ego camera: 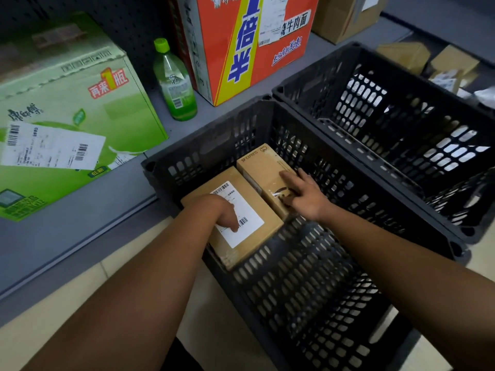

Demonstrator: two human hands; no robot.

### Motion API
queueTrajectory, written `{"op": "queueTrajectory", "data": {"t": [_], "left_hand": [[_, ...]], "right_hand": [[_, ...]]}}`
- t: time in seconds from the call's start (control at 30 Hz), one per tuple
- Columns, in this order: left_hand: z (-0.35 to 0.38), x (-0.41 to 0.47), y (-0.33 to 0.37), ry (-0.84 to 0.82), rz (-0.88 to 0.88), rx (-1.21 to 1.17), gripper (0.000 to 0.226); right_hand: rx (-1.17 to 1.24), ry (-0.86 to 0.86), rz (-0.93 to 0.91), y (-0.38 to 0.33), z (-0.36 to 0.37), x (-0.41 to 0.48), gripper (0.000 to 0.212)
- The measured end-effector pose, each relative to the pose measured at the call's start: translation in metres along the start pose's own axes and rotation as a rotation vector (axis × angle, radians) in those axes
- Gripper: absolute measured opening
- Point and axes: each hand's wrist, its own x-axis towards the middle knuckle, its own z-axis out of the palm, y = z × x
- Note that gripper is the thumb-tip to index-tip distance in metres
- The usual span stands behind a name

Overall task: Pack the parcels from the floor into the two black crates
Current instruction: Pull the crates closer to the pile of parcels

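Head view: two parcels side by side at near crate's (267, 279) far-left corner, long axes parallel, toward far wall. Left grip (226, 212) flat on labelled parcel (241, 226); right grip (304, 195) spread atop plain parcel (263, 170). Neither clasped. Far crate (316, 84) empty.

Shipping label (239, 214) partly under left hand (225, 213); print illegibly small
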Motion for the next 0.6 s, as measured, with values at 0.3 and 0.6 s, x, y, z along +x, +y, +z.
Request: {"op": "queueTrajectory", "data": {"t": [0.3,0.6], "left_hand": [[-0.001,-0.086,0.034,0.443,0.257,-0.982,0.046],[-0.016,-0.322,0.076,0.215,0.175,-1.324,0.016]], "right_hand": [[0.472,0.253,0.107,-0.042,-0.05,-0.104,0.044],[0.826,0.398,0.413,-0.136,-0.178,-0.331,0.026]]}}
